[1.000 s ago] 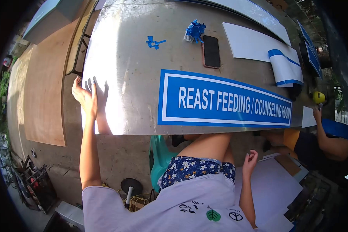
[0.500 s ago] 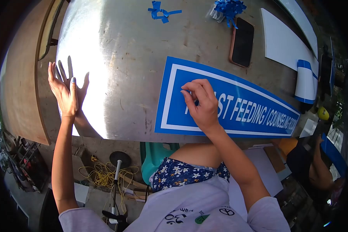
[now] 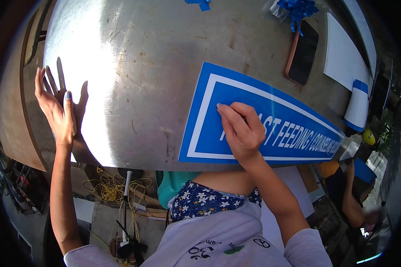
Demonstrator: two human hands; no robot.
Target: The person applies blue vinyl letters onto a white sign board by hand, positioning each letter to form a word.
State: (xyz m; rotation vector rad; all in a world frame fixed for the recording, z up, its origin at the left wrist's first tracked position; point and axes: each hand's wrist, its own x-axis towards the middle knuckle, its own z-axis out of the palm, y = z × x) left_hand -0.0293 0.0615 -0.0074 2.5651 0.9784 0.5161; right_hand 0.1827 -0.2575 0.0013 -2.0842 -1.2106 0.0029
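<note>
A long blue sign [image 3: 205, 102] with a white border and white lettering lies on the metal table, near its front edge. Over its left part is my right hand [image 3: 244, 133], thumb and fingers pinched together. Whatever is in that pinch, if anything, is too small to make out, and the hand covers some of the first letters. Away to the left, my left hand [image 3: 58, 111] is held with fingers stretched out and thumb apart. It is at the sunlit left side of the table, casting a shadow there, and holds nothing.
Behind the sign lies a phone [image 3: 302, 55], beside a bunch of blue strips [image 3: 298, 10]. White sheets [image 3: 345, 53] and a blue-and-white roll [image 3: 357, 104] are at the right. Tangled yellow cord [image 3: 109, 187] lies on the floor. Another person's arm [image 3: 351, 200] shows at lower right.
The view has shifted, so the tabletop things appear farther right. My right hand stays pinched over the sign's left part, and my left hand remains stretched out at the table's left side.
</note>
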